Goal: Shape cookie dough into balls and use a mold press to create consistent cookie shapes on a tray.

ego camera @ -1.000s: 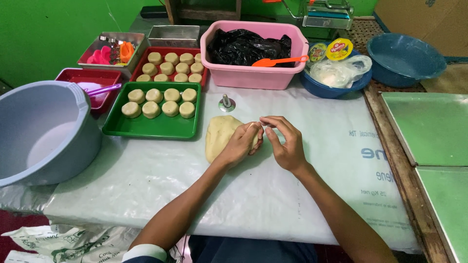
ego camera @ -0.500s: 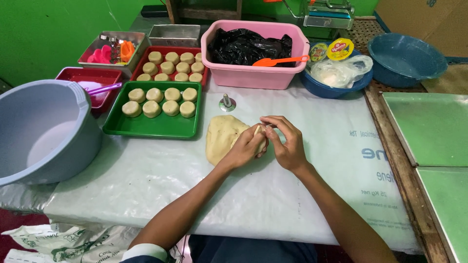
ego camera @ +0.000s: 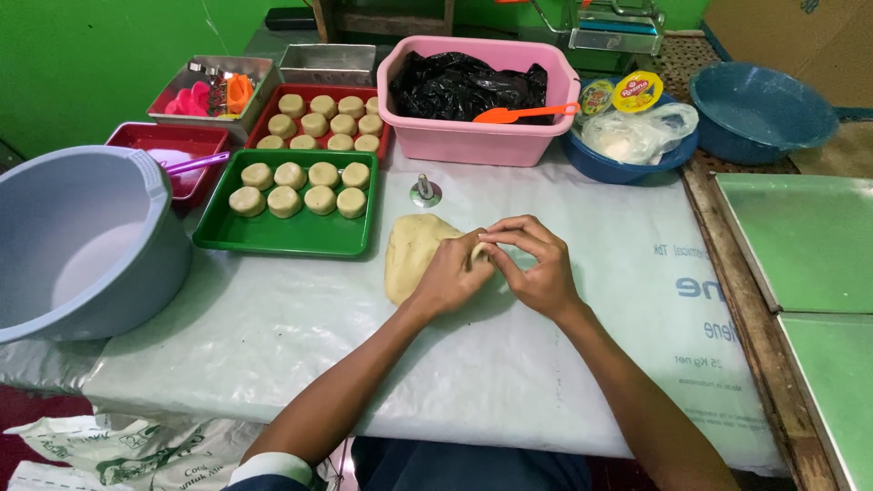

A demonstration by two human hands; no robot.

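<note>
Table (ego camera: 273,336) covered in pale plastic sheet, green wall at 11 o'clock, wooden edge at 3 o'clock with two green metal trays (ego camera: 800,245) beyond it. Open sheet at 6 and 4 o'clock, room to move there; the far side is crowded.

My left hand (ego camera: 450,277) and right hand (ego camera: 536,268) meet mid-table, fingertips pinched on a small dough piece (ego camera: 476,252), mostly hidden so shape unclear. Both hands grasping it. Dough slab (ego camera: 409,255) lies flat just at 9 o'clock of my left hand, touching it.

Green tray (ego camera: 273,235) at 10 o'clock: 8 dough rounds. Red tray (ego camera: 273,123) behind it: about 11 rounds, maybe more at the edge. One grey basin (ego camera: 82,236) at 9 o'clock, overhanging the table edge. One pink tub (ego camera: 482,136) at 12 with black bag and orange spatula (ego camera: 523,114). Two blue bowls (ego camera: 764,109) at 1–2 o'clock. Small metal cutter (ego camera: 425,191) at 12, near the slab.
</note>
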